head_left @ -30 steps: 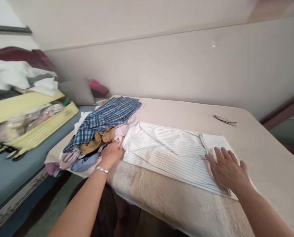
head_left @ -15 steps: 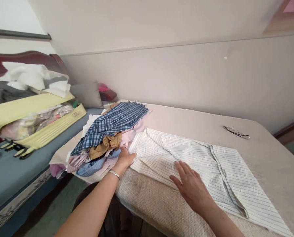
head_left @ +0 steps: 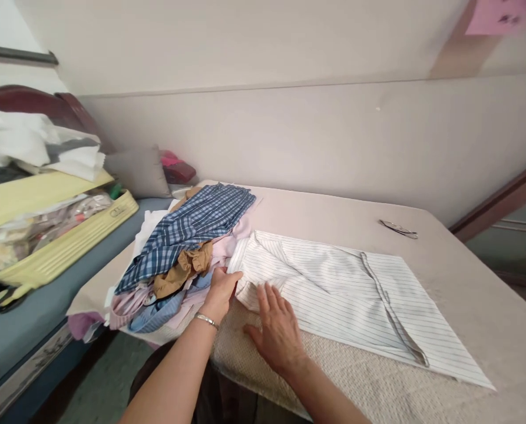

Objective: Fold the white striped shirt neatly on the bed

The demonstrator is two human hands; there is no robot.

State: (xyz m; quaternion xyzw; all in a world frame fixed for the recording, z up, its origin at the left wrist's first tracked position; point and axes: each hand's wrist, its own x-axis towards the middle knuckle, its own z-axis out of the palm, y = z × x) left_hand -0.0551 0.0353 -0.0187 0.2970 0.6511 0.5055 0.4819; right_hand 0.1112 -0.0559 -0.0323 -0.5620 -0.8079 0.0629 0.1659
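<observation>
Both hands at shirt's (head_left: 342,294) 9 o'clock edge: left hand (head_left: 221,288) pinching it beside clothes pile (head_left: 178,259), right hand (head_left: 278,330), slid over from 3 o'clock end, flat-open, smoothing.

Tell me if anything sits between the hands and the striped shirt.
Nothing visible does. The left hand grips the near left edge of the striped shirt, and the right hand lies flat on that same edge. The clothes pile sits beside it, to the left.

light: soft, even daylight | shadows: faint | blur: top-right corner smeared | edges: wide-angle bending
</observation>
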